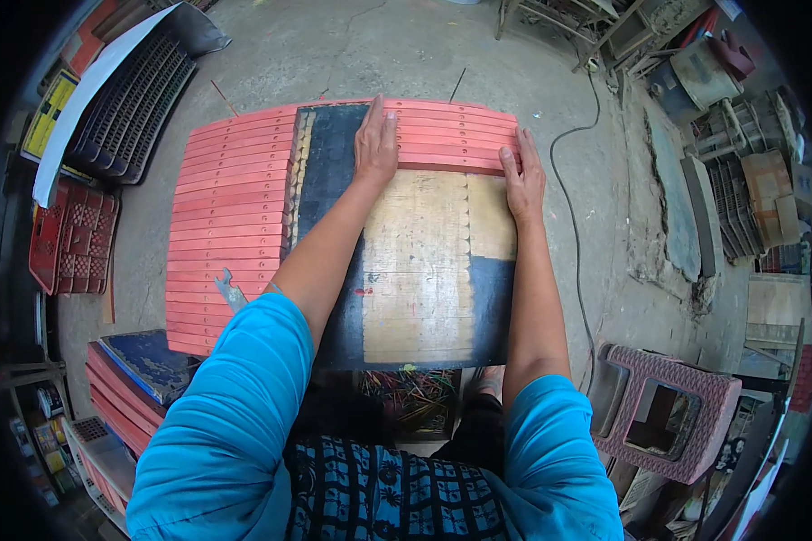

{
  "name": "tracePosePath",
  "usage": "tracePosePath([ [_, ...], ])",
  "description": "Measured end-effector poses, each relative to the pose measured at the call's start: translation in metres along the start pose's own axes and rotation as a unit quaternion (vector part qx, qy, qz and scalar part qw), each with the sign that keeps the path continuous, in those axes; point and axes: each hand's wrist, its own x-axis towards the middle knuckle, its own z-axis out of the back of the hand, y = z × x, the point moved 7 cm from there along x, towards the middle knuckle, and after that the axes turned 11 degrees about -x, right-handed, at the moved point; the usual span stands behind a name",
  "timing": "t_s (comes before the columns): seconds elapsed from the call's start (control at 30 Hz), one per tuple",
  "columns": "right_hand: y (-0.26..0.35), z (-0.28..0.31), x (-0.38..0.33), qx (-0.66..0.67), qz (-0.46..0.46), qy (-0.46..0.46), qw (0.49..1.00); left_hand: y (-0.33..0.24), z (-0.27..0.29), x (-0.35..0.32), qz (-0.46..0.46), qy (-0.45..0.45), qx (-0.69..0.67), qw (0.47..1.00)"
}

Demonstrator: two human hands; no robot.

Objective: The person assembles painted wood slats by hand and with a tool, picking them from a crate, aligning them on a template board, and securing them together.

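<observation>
A row of pink-red slats [456, 135] with a line of holes lies side by side at the far end of a dark board [334, 243] with a pale, worn middle. Against the slats' left ends rests my left hand [377, 149], its fingers stretched out and pointing away. My right hand [523, 176] lies along their right ends, fingers straight and thumb apart over the near corner. Left of the board is a longer stack of similar red slats [221, 216]. An open-ended metal spanner [230, 290] sits on that stack beside my left forearm.
A pink woven-pattern stool [668, 410] stands at the lower right. A box of thin coloured sticks [415, 397] is below the board's near edge. Crates [72, 234] line the left side, and a dark cable [564, 180] crosses the concrete floor on the right.
</observation>
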Motion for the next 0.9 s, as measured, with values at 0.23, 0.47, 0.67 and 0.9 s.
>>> tracePosePath([
  [0.23,-0.002,0.008,-0.002,0.034,-0.009,-0.034,0.999,0.003,0.007,0.000,0.018,-0.016,-0.018,1.000],
  [0.47,-0.012,0.015,-0.023,0.038,-0.073,-0.100,0.992,-0.002,0.027,-0.039,0.083,-0.131,-0.041,0.987],
  [0.67,-0.015,0.022,-0.041,-0.013,-0.133,-0.118,0.984,-0.032,0.035,-0.089,0.086,-0.079,0.172,0.978],
  [0.9,-0.009,0.026,-0.040,-0.044,-0.120,-0.140,0.982,-0.032,0.033,-0.086,0.084,0.000,0.203,0.976],
])
